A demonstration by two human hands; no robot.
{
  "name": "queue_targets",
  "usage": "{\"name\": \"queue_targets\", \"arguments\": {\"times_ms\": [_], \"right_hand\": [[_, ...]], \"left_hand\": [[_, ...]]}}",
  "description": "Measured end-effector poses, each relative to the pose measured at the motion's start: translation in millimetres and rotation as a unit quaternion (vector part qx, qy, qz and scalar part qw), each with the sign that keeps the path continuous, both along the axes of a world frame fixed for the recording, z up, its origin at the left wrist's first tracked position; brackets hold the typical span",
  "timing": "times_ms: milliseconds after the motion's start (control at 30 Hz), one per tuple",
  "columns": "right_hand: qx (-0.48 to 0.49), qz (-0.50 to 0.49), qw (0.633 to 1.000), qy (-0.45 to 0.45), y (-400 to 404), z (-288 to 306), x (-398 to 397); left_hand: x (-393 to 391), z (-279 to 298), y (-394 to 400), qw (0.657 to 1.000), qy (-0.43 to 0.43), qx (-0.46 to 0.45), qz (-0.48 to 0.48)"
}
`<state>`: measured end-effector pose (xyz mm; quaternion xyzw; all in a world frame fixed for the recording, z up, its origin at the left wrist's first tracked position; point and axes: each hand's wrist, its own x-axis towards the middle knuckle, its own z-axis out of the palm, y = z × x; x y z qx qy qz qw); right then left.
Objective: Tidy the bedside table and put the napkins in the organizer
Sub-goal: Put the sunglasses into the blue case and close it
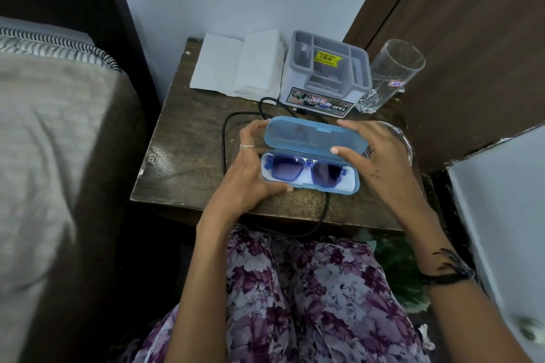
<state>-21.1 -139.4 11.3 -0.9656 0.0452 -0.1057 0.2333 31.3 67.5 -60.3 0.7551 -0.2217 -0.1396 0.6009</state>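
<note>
Holding open glasses case (312,156) in both hands, left hand (250,168), right hand (374,153), napkins (239,63) beyond, untouched

The black cable (227,138) passes under the blue glasses case (312,156) and both hands at frame centre, so its middle run is hidden, and its end behind the grey organizer (326,74) cannot be traced. The clear dish (405,141) at centre right is mostly covered by the right hand (380,162), with only its rim showing. The small print on the organizer's yellow sticker (327,56) and the handwriting on the glass's label (396,83) are too small to read, and the lower right corner of the frame is blurred.
</note>
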Motion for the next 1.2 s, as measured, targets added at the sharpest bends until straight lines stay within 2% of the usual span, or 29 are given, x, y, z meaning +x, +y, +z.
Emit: {"name": "queue_targets", "arguments": {"times_ms": [333,533,700,900,1067,1200], "right_hand": [[0.049,0.009,0.997,-0.050,6,-9,-30],[0.012,0.040,0.999,0.001,8,-20,-41],[-0.069,0.058,0.995,0.032,6,-30,-35],[-0.086,0.049,0.995,0.005,2,-33,-26],[-0.095,0.061,0.993,-0.020,2,-29,-26],[-0.090,0.062,0.993,-0.041,2,-26,-28]], "left_hand": [[1,1,2,1.000,-0.005,-0.012,0.022],[0,1,1,0.999,-0.005,-0.009,0.048],[-1,5,0,0.997,-0.048,0.024,0.046],[1,4,1,0.995,-0.082,0.046,-0.019],[-1,4,1,0.990,-0.133,0.051,0.013],[-2,10,0,0.990,-0.131,0.029,0.030]]}}
